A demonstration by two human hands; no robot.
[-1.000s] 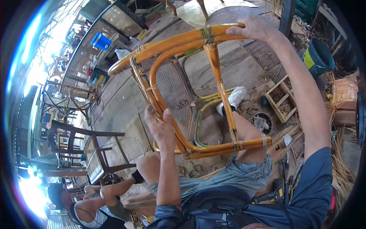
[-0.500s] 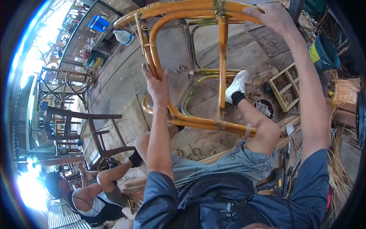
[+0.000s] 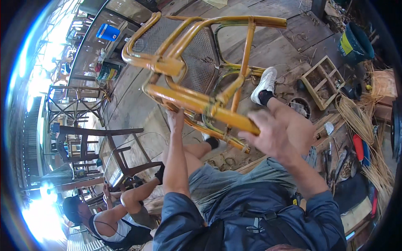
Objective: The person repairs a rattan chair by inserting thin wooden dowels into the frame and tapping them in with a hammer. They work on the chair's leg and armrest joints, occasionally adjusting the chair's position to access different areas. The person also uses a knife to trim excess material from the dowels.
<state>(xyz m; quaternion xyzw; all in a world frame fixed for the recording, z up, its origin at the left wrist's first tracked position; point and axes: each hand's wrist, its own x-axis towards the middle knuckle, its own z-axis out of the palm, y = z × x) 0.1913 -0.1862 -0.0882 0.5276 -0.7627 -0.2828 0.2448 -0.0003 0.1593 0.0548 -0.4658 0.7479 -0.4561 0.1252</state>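
A glossy yellow-brown rattan chair (image 3: 184, 98) is held tilted in front of me, its bent poles bound at the joints. Its woven cane panel (image 3: 199, 79) faces up on the far side. My left hand (image 3: 175, 119) grips the frame from below, with the fingers partly hidden behind a pole. At the near right end of a thick pole, my right hand (image 3: 270, 134) is wrapped round it, slightly blurred. Below the chair, my legs are spread, and a white shoe (image 3: 265, 85) shows beside its right side.
A wooden divided box (image 3: 307, 79) and a dark green bucket (image 3: 356, 46) stand at right. Rattan strips (image 3: 377, 180) and hand tools (image 3: 341, 159) lie near my right side. At left are a dark wooden chair (image 3: 111, 150) and a seated co-worker (image 3: 113, 221).
The rattan chair has been turned and tipped toward me. My right hand has come down from the upper right, close to my lap. My left hand has shifted lower along the frame.
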